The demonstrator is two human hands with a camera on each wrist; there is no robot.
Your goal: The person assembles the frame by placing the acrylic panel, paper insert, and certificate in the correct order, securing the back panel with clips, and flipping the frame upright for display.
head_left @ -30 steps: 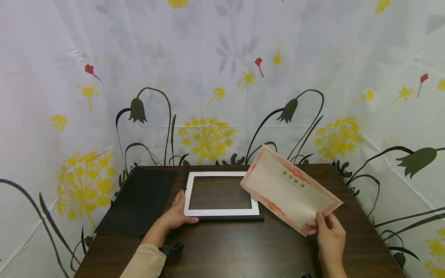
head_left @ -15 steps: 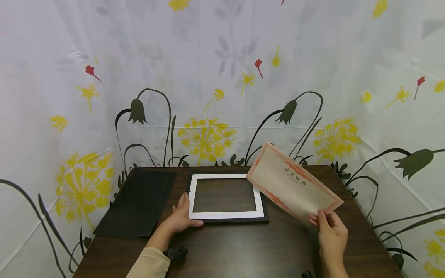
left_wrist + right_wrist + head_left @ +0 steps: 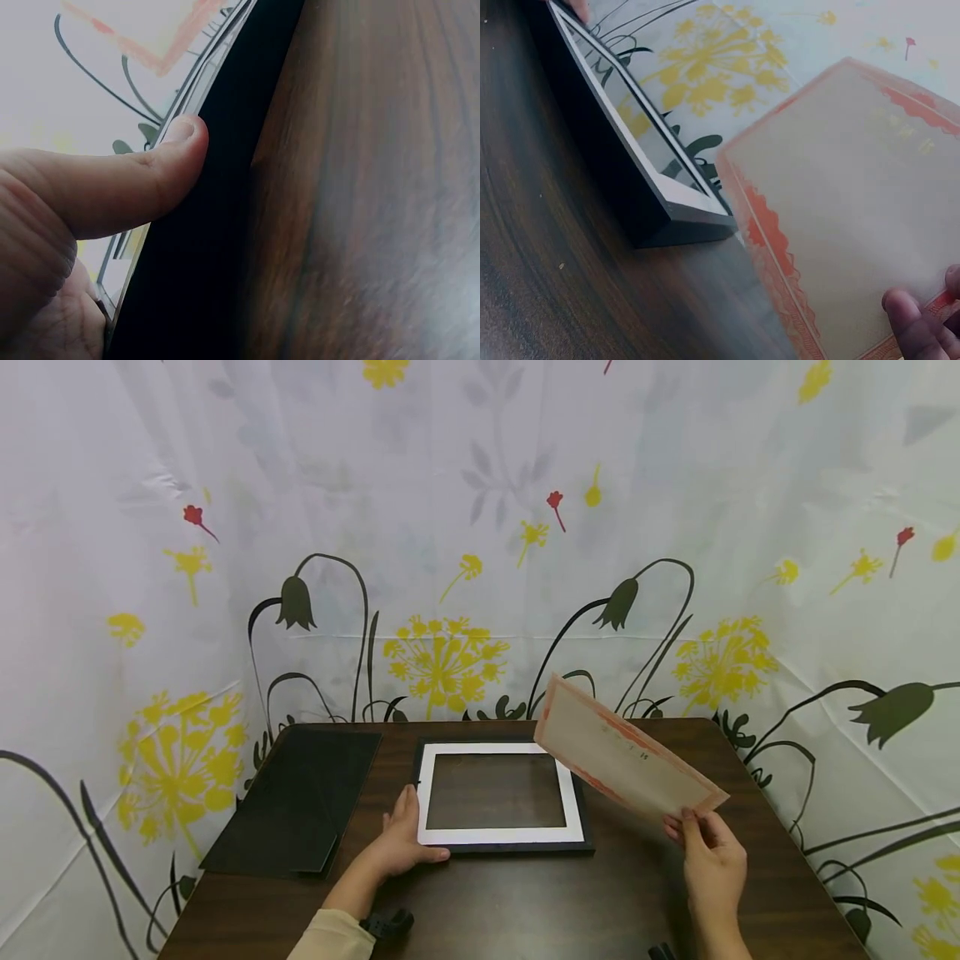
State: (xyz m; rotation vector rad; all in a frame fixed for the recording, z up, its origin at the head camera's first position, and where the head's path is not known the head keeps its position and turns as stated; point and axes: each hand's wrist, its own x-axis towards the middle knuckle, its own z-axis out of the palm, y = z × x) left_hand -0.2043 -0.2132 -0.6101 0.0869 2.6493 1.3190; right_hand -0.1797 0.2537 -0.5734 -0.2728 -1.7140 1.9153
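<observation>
My left hand [image 3: 401, 839] grips the near left corner of a black picture frame [image 3: 517, 850] with a white mat, lying on the table. In the left wrist view its thumb [image 3: 169, 165] presses along the frame's black outer side [image 3: 202, 247]. The frame's window shows the brown tabletop. My right hand [image 3: 712, 860] pinches the lower right corner of a cream paper certificate [image 3: 615, 752] with an orange-red patterned border and small dark characters. The sheet tilts in the air, overlapping the frame's far right corner in the head view. In the right wrist view, thumb [image 3: 911, 322] lies on its border.
A black backing board [image 3: 292, 802] lies left of the frame, with a raised flap near its lower right corner. The dark wooden table [image 3: 525, 910] meets a white flower-printed curtain [image 3: 465, 510] behind. A black strap [image 3: 386, 924] circles the left wrist.
The left hand has slid the frame right and slightly nearer. The certificate has tipped flatter, after first shifting right and then back left. The backing board stays in place.
</observation>
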